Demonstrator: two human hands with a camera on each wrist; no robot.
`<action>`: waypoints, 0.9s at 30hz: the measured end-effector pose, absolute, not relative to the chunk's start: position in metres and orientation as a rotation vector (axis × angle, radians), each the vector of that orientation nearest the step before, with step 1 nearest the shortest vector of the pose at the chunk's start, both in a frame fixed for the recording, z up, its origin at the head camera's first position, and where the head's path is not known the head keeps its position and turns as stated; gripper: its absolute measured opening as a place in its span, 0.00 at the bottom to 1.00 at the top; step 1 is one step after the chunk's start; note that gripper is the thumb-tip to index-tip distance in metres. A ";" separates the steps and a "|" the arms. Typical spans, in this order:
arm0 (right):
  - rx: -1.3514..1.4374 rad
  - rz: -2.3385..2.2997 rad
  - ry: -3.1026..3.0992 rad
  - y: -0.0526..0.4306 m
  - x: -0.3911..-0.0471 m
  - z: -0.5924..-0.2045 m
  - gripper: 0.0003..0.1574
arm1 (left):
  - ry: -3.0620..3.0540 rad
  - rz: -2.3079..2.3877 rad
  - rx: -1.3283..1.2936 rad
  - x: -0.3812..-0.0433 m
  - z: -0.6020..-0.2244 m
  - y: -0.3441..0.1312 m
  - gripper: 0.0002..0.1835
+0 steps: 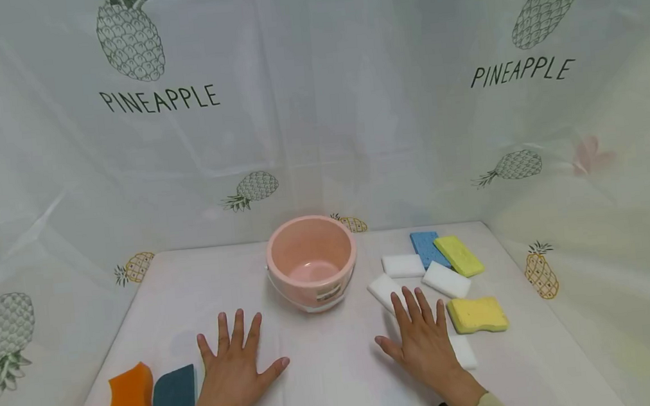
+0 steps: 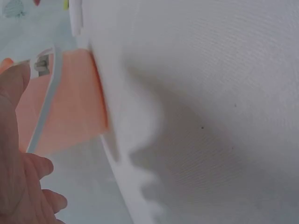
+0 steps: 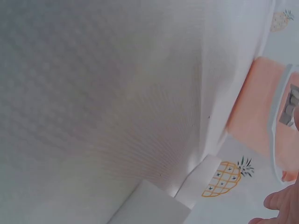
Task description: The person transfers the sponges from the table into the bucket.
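My left hand (image 1: 232, 375) is spread flat with straight fingers over the table's left half, holding nothing. Close beside it lie a dark teal sponge (image 1: 173, 402) and an orange sponge (image 1: 130, 402); a thin greenish edge shows behind the hand. My right hand (image 1: 424, 342), fingers also spread, hovers or rests near several white sponges (image 1: 446, 280) and holds nothing. One white block (image 1: 462, 352) is partly hidden by it. A yellow sponge (image 1: 478, 315) sits just right of that hand. Between and beyond both hands stands a pink bucket (image 1: 312, 265), upright, its white handle lowered at the front.
At the back right, a blue sponge (image 1: 429, 249) lies beside a flat yellow-green sponge (image 1: 459, 256). The white-covered table (image 1: 328, 370) meets hanging sheets (image 1: 340, 111) printed with pineapples at the back and both sides.
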State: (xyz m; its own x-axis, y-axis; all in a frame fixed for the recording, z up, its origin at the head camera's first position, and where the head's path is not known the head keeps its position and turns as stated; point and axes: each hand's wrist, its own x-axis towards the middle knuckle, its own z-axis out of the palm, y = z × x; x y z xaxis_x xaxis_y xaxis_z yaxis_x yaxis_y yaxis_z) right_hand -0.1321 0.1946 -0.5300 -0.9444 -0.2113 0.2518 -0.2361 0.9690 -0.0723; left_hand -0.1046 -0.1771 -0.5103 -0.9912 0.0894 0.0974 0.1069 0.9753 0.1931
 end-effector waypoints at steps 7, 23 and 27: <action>0.334 0.179 -2.862 0.195 -0.132 -0.529 0.59 | -3.007 -0.318 -0.146 -0.107 -0.509 -0.178 0.57; 0.407 0.245 -2.689 0.196 -0.147 -0.516 0.52 | -2.914 -0.295 -0.106 -0.123 -0.487 -0.183 0.44; 0.422 0.255 -2.656 0.191 -0.159 -0.503 0.51 | -2.846 -0.360 -0.117 -0.132 -0.473 -0.182 0.40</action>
State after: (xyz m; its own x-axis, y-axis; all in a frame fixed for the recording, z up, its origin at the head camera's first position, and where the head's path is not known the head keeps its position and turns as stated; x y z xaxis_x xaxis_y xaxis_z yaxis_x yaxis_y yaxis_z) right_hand -0.1593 0.1910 -0.5028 -0.8583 -0.2524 0.4467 -0.3329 0.9365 -0.1105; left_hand -0.1317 -0.1815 -0.4732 -0.9602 0.0461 0.2754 0.1132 0.9659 0.2329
